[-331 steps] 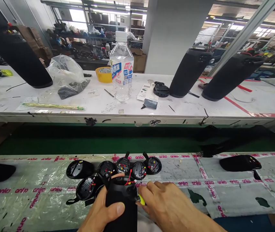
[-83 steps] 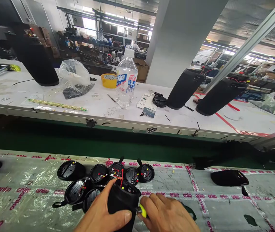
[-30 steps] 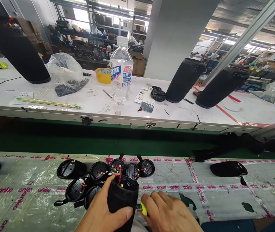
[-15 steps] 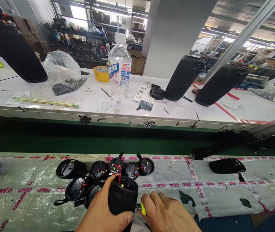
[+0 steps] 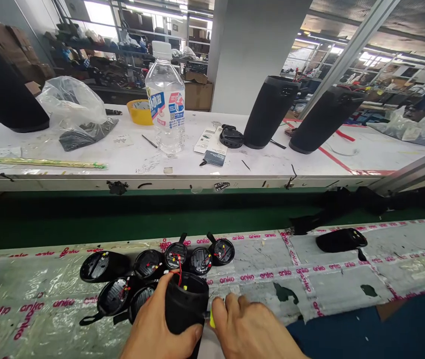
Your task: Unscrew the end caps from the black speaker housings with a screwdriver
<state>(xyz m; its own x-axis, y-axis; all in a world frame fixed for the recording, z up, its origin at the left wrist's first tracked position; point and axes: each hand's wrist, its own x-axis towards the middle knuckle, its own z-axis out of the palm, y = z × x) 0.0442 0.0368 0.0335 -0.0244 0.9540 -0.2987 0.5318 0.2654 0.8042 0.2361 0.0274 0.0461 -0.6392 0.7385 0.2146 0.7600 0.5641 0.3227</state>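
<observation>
"Red wires [image 5: 180, 273] had swung from the right of the mouth to its left since eleven seconds earlier. And the hands?"

"Left hand [image 5: 163, 324] was clamped round the black cylinder [image 5: 185, 310], mouth upward, low at the near side; right hand [image 5: 249, 324] was curled round a yellow-ended tool [image 5: 212, 319], aimed at the cylinder's side."

"Was it touching?"

"I couldn't tell; the fist hid most of it."

"How was that best done?"

"Cylinder gripped firmly, I judged, tool kept square to its spot, left thumb out of its path."

"Room to move?"

"Tight behind and leftward, where open cylinders [image 5: 148, 264] crowded the left hand. Rightward, the plastic-covered bench [image 5: 332, 279] was freer, up to a lone cylinder [image 5: 341, 240], though its cover was torn. Its near edge ran close by the right forearm."
</observation>
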